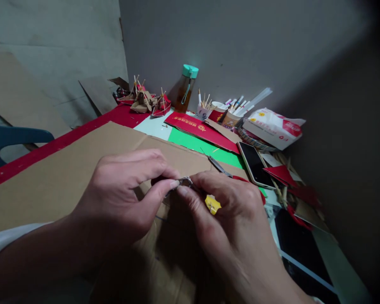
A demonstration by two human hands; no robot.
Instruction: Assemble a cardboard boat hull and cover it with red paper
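My left hand (126, 190) and my right hand (231, 211) meet over a large cardboard sheet (79, 169), both pinching a small dark piece with a whitish, crinkled edge (185, 181). Its kind is hard to make out, since the fingertips cover most of it. A yellow scrap with a jagged edge (213, 204) shows beside the index finger of my right hand; whether it joins the dark piece is hidden. Just beyond that hand lie scissors (220, 165), their red handles partly covered.
Small cardboard boats (142, 101) with stick masts, a bottle (186, 88) and cups of sticks and pens (232, 118) stand along the back. To the right are a phone (256, 164), a tissue pack (272, 126) and red scraps (281, 175). A blue chair (15, 137) is at left.
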